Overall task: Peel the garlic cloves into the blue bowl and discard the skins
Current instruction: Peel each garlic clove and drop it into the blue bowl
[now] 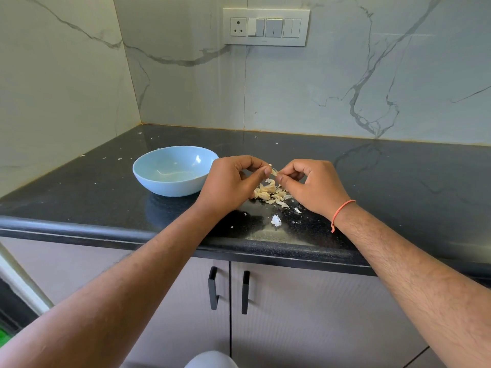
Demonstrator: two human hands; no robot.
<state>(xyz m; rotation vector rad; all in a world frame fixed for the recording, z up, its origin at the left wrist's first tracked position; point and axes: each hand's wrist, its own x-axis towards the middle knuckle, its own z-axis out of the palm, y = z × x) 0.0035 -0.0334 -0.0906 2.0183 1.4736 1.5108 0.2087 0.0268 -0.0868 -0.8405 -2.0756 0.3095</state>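
Observation:
A light blue bowl [170, 171] stands on the black countertop [79, 197], left of my hands; only a thin pale sliver shows inside it. My left hand [231, 181] and my right hand [310, 184] meet above a small heap of garlic cloves and skins [269, 193]. Both pinch one garlic clove [273, 171] between thumb and fingertips, its papery skin sticking out between them. The hands hide most of the clove. A larger white skin flake [276, 220] lies near the counter's front edge.
Small skin bits are scattered over the countertop around the bowl and toward the back wall. Marble-patterned walls close the back and left side. A switch panel [266, 27] sits on the back wall. Cabinet doors with black handles [212, 288] are below the counter edge.

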